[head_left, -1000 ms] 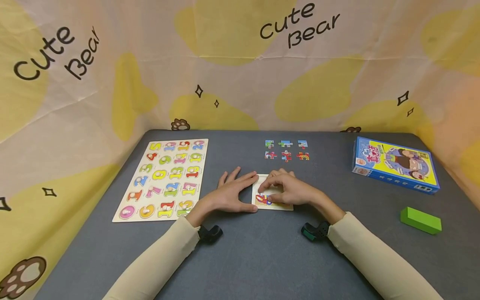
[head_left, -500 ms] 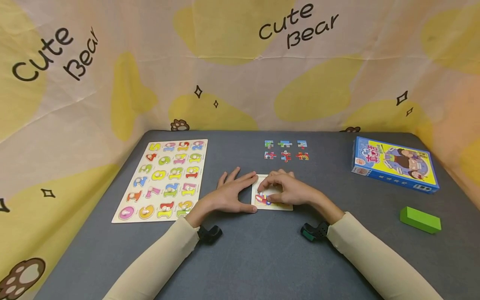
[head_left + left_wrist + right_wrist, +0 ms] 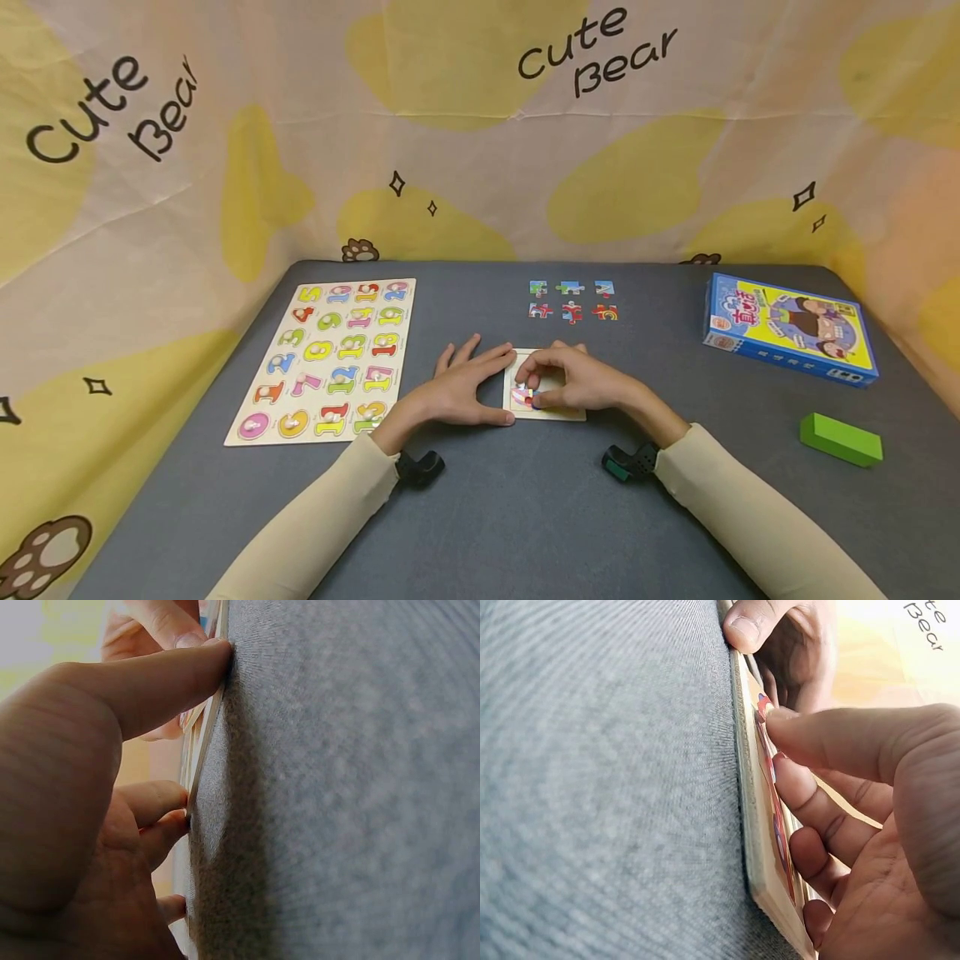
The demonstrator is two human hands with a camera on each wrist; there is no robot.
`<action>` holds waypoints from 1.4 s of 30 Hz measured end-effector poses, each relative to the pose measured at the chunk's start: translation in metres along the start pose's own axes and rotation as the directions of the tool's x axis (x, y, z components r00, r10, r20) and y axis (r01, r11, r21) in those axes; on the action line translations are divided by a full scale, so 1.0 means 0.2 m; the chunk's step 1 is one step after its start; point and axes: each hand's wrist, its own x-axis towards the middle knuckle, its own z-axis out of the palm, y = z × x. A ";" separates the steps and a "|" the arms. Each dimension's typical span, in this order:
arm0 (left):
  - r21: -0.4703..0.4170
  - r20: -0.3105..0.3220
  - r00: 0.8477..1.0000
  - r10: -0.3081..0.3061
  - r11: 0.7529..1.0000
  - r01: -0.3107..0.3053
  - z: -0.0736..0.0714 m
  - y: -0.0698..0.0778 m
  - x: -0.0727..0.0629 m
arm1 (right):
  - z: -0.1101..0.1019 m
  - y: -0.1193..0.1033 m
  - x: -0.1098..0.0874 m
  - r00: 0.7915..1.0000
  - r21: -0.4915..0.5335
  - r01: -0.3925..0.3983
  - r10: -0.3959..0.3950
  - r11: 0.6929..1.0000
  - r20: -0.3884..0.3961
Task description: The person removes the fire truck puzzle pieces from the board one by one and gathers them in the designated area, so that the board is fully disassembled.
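Note:
A small wooden jigsaw board (image 3: 555,414) lies flat in front of me, its colourful picture partly covered by my right hand (image 3: 576,379). Thumb and forefinger of that hand pinch a small puzzle piece (image 3: 533,396), tilted at the board's left half. In the right wrist view, a red and blue bit (image 3: 763,705) shows at the thumb tip, while the other fingers bend down along the board. My left hand (image 3: 465,392) lies with fingers spread, its thumb and forefinger tips touching the board's left edge. The left wrist view shows its thumb (image 3: 169,682) pressed at the edge.
A large number puzzle board (image 3: 348,319) lies left, its near right corner beside my left wrist. Several loose jigsaw pieces (image 3: 572,312) sit in two rows beyond the small board. A blue and yellow box (image 3: 795,329) and a green block (image 3: 842,440) stand right.
Between my right thumb and forefinger, the piece has tipped up from lying flat in the board, and the fingers have shifted slightly. My left hand stays put.

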 end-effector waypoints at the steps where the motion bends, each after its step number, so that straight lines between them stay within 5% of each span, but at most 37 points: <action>1: 0.001 0.000 1.000 -0.001 1.000 0.001 0.00 0.00 0.00 | 0.00 0.00 0.00 1.000 0.002 0.000 0.000 1.000 0.002; 30: -0.006 -0.003 1.000 0.005 1.000 -0.005 0.00 -0.01 0.00 | 0.01 0.01 0.00 0.997 -0.059 0.056 -0.058 0.997 -0.042; 42: 0.001 -0.007 1.000 0.005 1.000 -0.005 0.00 -0.01 0.00 | -0.04 0.03 -0.02 0.998 0.022 0.028 -0.027 0.999 -0.063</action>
